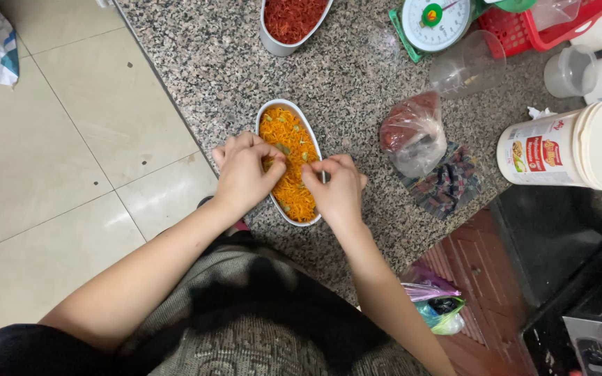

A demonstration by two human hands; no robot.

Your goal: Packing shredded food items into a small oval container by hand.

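Note:
A white oval dish (271, 110) full of orange shredded food with green bits stands on the speckled granite counter (210, 63). My left hand (244, 173) rests over the dish's left rim, fingers bent and pinched on a small green piece above the shreds. My right hand (336, 188) lies over the dish's right lower part, fingertips curled together into the food. What the right fingers hold is hidden.
A second white dish of red shreds (291, 21) sits at the back. A kitchen scale (432, 21), clear plastic cups (465, 64), a red basket (559, 28), a bagged reddish lump (412, 132) on a dark cloth and a white tub (569, 147) lie to the right. Tiled floor is left.

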